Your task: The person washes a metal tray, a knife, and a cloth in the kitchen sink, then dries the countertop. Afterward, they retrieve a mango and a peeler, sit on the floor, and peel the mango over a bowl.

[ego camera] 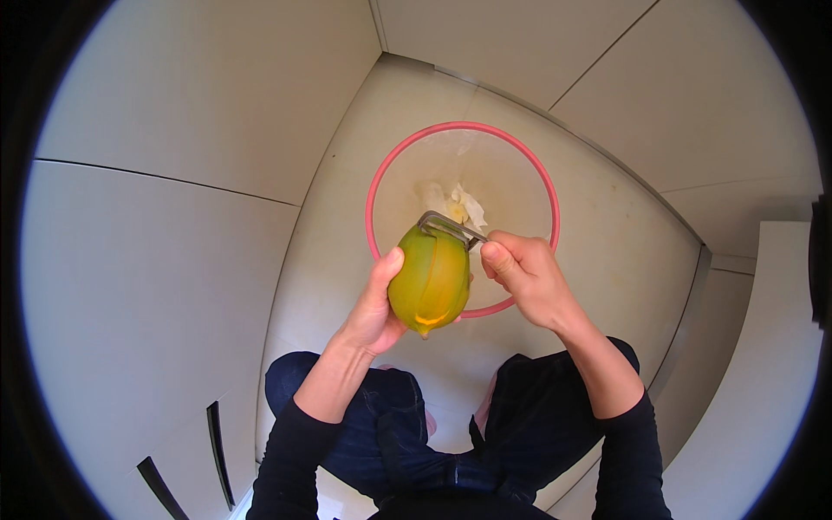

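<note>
My left hand [377, 309] holds a green and yellow papaya [432, 279] from its left side and from beneath. The fruit's pointed end faces me, and a bright orange streak shows near it. In my right hand [530, 276] is the handle of a metal peeler [450, 227], whose head lies across the far end of the papaya. Both hands are over the near part of a round waste bin with a pink rim [463, 125]. Inside the bin, beyond the peeler, lie a crumpled white tissue [469, 205] and a pale yellowish scrap.
The bin stands on a light floor [338, 188] before my bent knees. Pale cabinet fronts [162, 260] rise at the left, with more panels [585, 52] at the far right. A white curved-looking surface [760, 364] is at the right.
</note>
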`<state>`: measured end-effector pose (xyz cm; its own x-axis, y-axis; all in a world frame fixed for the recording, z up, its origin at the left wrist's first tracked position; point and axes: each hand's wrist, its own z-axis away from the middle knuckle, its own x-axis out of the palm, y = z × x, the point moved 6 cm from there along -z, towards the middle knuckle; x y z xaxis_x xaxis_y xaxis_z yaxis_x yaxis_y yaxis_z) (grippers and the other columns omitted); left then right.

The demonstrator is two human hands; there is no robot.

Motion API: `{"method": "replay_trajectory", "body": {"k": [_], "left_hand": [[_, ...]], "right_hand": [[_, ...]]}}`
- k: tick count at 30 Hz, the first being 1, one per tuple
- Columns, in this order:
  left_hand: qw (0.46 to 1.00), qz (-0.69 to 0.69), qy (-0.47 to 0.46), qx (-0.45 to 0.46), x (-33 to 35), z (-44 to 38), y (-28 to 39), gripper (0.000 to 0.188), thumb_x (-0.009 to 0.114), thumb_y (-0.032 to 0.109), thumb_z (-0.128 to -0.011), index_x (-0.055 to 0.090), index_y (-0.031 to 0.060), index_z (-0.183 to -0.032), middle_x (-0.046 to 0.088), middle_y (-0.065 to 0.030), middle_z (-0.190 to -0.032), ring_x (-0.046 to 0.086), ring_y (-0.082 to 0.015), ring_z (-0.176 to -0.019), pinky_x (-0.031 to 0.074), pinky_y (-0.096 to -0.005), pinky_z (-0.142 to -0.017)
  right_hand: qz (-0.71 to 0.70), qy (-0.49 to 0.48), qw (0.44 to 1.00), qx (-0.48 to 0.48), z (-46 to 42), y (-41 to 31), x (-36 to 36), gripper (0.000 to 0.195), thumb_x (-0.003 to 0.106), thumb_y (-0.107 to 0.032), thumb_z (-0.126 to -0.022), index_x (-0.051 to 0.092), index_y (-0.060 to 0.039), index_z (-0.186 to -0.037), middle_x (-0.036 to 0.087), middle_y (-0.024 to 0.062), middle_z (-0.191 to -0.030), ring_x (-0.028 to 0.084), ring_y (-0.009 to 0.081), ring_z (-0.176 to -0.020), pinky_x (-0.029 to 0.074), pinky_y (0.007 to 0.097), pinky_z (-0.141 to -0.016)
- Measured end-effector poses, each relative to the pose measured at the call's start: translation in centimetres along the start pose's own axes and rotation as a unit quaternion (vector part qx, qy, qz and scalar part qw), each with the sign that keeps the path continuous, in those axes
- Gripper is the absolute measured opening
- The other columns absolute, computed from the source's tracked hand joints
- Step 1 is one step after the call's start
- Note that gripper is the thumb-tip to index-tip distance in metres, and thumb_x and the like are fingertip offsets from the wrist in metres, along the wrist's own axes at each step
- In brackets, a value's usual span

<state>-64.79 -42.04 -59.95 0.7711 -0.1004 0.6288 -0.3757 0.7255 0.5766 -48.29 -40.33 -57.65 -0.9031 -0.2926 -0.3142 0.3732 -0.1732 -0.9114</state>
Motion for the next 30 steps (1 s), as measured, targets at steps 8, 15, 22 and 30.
{"method": "replay_trajectory", "body": {"k": [8, 15, 22, 30], "left_hand": [[0.993, -0.062, -0.095, 0.036, -0.8, 0.0, 1.2, 0.088, 0.062, 0.059, -0.079, 0.037, -0.0014, -0.138, 0.052, -0.0159, -0.126, 0.055, -0.0241, -0.114, 0.046, -0.0367, -0.093], [0.988, -0.111, -0.104, 0.038, -1.0, 0.0, 1.2, 0.097, 0.068, 0.056, -0.071, 0.034, -0.0020, -0.141, 0.051, -0.0141, -0.128, 0.051, -0.0224, -0.116, 0.042, -0.0349, -0.098], [0.986, -0.134, -0.076, 0.062, -0.1, -0.3, 1.4, 0.095, 0.062, 0.061, -0.066, 0.041, -0.0018, -0.134, 0.058, -0.0256, -0.119, 0.064, -0.0312, -0.099, 0.054, -0.0419, -0.084], [0.973, -0.161, -0.133, 0.094, 0.8, 0.0, 2.3, 0.100, 0.066, 0.062, -0.061, 0.040, -0.0009, -0.134, 0.055, -0.0276, -0.121, 0.062, -0.0330, -0.103, 0.054, -0.0431, -0.083]], "right_hand": [[-0.175, -0.064, 0.981, 0.053, -0.2, 0.3, 0.7, 0.048, 0.045, -0.045, -0.100, 0.046, -0.0078, -0.070, 0.033, -0.0056, -0.058, 0.028, 0.0054, -0.051, 0.025, 0.0232, -0.045], [-0.214, -0.081, 0.967, 0.108, -0.1, 0.5, 1.0, 0.047, 0.042, -0.042, -0.101, 0.047, -0.0083, -0.069, 0.034, -0.0053, -0.055, 0.029, 0.0052, -0.048, 0.026, 0.0229, -0.043], [-0.221, -0.086, 0.958, 0.161, 0.2, 1.0, 1.0, 0.048, 0.041, -0.041, -0.101, 0.046, -0.0080, -0.068, 0.032, -0.0048, -0.052, 0.029, 0.0061, -0.043, 0.026, 0.0241, -0.041], [-0.202, 0.006, 0.959, 0.200, 0.1, 2.5, 0.2, 0.048, 0.042, -0.042, -0.101, 0.046, -0.0087, -0.067, 0.033, -0.0051, -0.051, 0.029, 0.0067, -0.041, 0.026, 0.0250, -0.039]]}}
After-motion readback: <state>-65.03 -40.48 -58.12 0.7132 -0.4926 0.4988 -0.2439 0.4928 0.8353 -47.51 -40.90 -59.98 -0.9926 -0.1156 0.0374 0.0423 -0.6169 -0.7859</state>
